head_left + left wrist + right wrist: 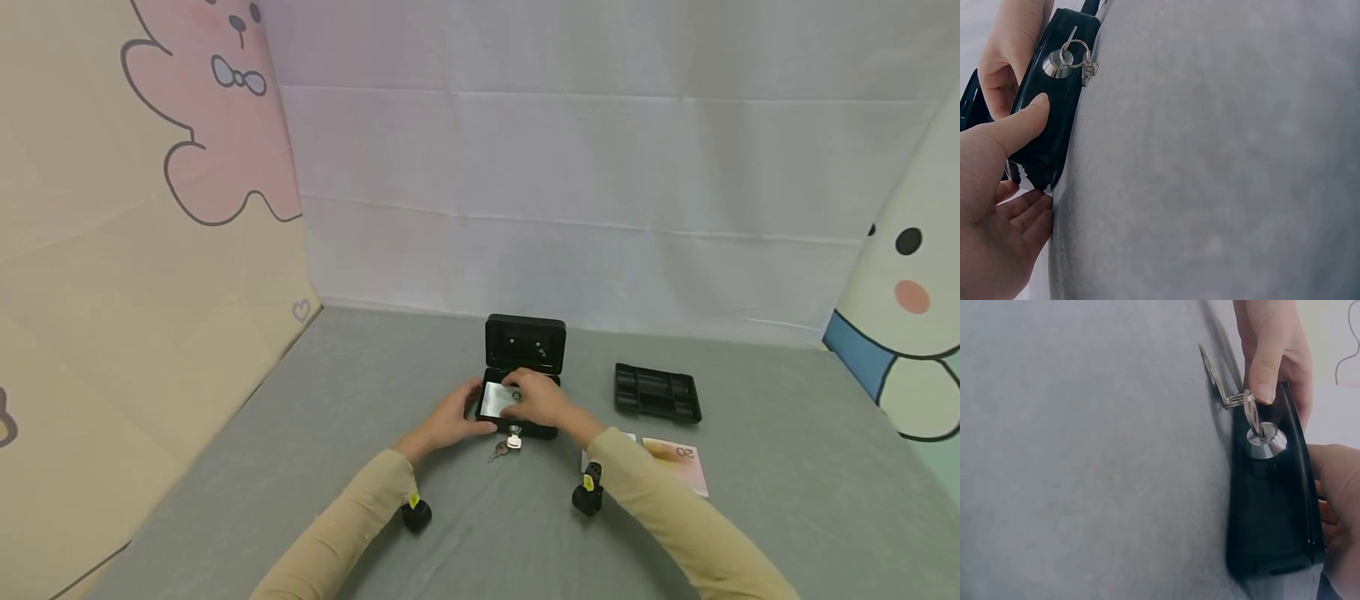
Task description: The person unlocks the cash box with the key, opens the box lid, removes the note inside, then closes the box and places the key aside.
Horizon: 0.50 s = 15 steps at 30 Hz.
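Observation:
A black cash box [538,431] stands with its lid [525,343] raised. My left hand [450,417] grips the box's left end, thumb on the front face and fingers around the side. Over the open box, the fingers and thumb of my right hand [542,398] curl at opposite edges of a pale banknote [495,400] lying inside. Part of the note is hidden under that hand. A key sits in the round silver lock [1266,442] on the front, and more keys [498,451] hang from its ring.
A black compartment tray [657,393] lies to the right of the box. In front of it lies a banknote marked 20 [678,465], and another pale note [632,437] is partly covered by the right sleeve. Grey cloth [375,358] covers the table, with white fabric behind.

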{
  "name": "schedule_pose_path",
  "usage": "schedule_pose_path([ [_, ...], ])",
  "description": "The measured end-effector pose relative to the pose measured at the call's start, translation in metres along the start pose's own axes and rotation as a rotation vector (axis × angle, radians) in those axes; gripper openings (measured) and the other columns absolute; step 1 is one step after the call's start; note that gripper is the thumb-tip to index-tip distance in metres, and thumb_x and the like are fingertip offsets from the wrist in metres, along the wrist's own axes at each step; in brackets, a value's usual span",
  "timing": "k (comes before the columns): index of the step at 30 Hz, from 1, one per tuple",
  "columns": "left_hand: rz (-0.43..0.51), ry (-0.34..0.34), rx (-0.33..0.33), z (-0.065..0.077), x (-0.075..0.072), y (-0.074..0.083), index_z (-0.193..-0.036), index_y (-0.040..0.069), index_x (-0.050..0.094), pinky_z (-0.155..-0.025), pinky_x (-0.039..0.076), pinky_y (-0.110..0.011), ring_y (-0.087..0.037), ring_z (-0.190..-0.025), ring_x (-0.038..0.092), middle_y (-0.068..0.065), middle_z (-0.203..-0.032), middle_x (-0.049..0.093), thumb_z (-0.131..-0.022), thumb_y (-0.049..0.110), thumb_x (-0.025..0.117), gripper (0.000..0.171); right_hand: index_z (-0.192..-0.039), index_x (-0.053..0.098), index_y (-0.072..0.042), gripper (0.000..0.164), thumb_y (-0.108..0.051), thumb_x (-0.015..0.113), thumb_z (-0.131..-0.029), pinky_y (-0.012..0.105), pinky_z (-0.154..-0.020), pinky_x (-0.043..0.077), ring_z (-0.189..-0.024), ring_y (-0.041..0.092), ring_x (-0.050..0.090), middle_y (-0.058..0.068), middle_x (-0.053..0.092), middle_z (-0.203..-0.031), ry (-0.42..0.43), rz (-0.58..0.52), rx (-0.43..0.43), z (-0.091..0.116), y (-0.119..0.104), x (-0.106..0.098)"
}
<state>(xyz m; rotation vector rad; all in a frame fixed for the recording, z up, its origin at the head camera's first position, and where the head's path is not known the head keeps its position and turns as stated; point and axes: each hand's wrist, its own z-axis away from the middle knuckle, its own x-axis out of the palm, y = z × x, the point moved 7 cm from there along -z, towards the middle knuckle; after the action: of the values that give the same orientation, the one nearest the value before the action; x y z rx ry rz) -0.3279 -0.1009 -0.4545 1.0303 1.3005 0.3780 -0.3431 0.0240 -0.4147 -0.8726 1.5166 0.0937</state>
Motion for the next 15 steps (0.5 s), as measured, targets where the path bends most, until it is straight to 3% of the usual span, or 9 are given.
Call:
schedule_pose_path([
  [7, -0.006, 0.003, -0.005, 0.0, -0.001, 0.002, -0.139, -0.001, 0.028, -0.101, 0.036, -0.042, -0.032, -0.124, 0.04, -0.019, -0.134, 0.041, -0.078, 0.025, 0.072, 0.079, -0.108, 0.062, -0.001, 0.03, -0.011, 0.068, -0.081, 0.039, -0.081, 0.05, -0.096, 0.024, 0.059, 0.011, 0.062, -0.107, 0.029, -0.109, -0.056, 0.005, 0.0, -0.01],
  [15, 0.012, 0.005, 0.009, 0.001, 0.0, 0.003, -0.138, -0.002, 0.03, -0.101, 0.036, -0.043, -0.032, -0.123, 0.04, -0.02, -0.134, 0.041, -0.078, 0.022, 0.073, 0.078, -0.101, 0.065, 0.0, 0.02, 0.006, 0.055, -0.084, 0.028, -0.068, 0.052, -0.081, 0.02, 0.062, 0.012, 0.065, -0.097, 0.059, -0.266, -0.107, 0.007, 0.003, -0.018],
])
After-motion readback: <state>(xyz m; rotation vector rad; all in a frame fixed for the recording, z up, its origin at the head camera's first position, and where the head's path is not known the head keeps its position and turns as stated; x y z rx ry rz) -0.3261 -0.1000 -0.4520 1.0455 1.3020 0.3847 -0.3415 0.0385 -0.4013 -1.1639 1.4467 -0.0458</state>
